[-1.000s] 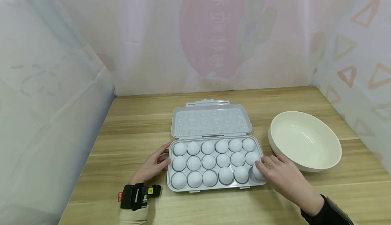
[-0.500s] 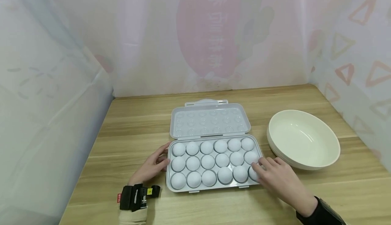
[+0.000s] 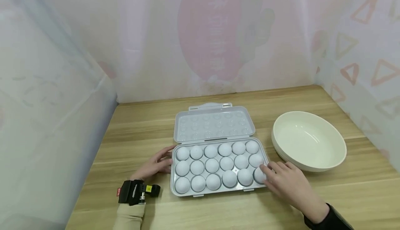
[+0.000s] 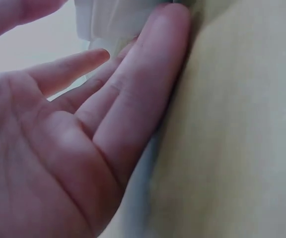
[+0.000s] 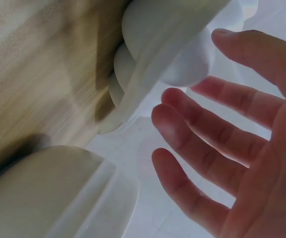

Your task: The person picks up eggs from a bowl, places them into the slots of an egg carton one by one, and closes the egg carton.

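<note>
An egg box (image 3: 203, 192) of pale grey plastic lies on the table, its clear lid (image 3: 215, 122) folded back away from me. White eggs sit in several rows of cups. At the front right corner, one egg (image 3: 259, 176) rests in its cup, with my right hand (image 3: 289, 185) right beside it. The right wrist view shows the fingers of that hand (image 5: 232, 134) spread and slightly bent, apart from the egg (image 5: 190, 62). My left hand (image 3: 153, 164) lies along the box's left side, fingers loosely extended; in the left wrist view its fingertips (image 4: 170, 22) reach the box wall (image 4: 115, 20).
A large cream bowl (image 3: 307, 139) stands to the right of the box, close behind my right hand. The wooden table (image 3: 140, 129) is bordered by printed cloth walls at the back (image 3: 150, 49) and on both sides.
My right hand has set the egg down into the front right cup and its fingers have loosened from it. The left hand has drawn back slightly at the box's left side.
</note>
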Demonstrator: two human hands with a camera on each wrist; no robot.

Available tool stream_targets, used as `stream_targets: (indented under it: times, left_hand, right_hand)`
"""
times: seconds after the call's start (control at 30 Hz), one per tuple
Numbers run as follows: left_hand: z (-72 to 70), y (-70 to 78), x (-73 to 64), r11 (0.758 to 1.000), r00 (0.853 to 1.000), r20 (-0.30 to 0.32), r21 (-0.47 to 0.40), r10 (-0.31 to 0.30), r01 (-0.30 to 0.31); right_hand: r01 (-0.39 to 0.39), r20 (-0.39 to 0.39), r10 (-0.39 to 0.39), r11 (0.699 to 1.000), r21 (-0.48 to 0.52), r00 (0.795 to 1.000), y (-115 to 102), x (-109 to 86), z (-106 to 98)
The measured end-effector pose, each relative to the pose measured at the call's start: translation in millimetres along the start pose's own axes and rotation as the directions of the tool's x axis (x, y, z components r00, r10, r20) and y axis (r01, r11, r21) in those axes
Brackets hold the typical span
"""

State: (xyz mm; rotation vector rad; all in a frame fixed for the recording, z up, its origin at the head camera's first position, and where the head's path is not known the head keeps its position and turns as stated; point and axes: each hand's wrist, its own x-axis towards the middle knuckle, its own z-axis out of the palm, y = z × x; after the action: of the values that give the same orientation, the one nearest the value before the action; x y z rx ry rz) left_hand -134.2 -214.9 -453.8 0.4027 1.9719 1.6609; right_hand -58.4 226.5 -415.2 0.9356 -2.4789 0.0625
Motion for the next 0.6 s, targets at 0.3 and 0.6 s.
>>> stream_targets:
  times: [0.3, 0.6]
  left_hand:
    - [-21.1, 8.1, 19.2, 0.994, 0.996, 0.029, -0.067, -0.079, 0.081]
    - [-52.5, 12.1, 33.8, 0.984, 0.992, 0.023, -0.129, -0.123, 0.125]
  right_hand:
    - [-0.049, -0.02, 0.05, 0.999, 0.013, 0.999, 4.8, -8.7, -6.5]
    - [-0.076, -0.081, 0.082, 0.995, 0.068, 0.993, 5.9, -24.5, -11.8]
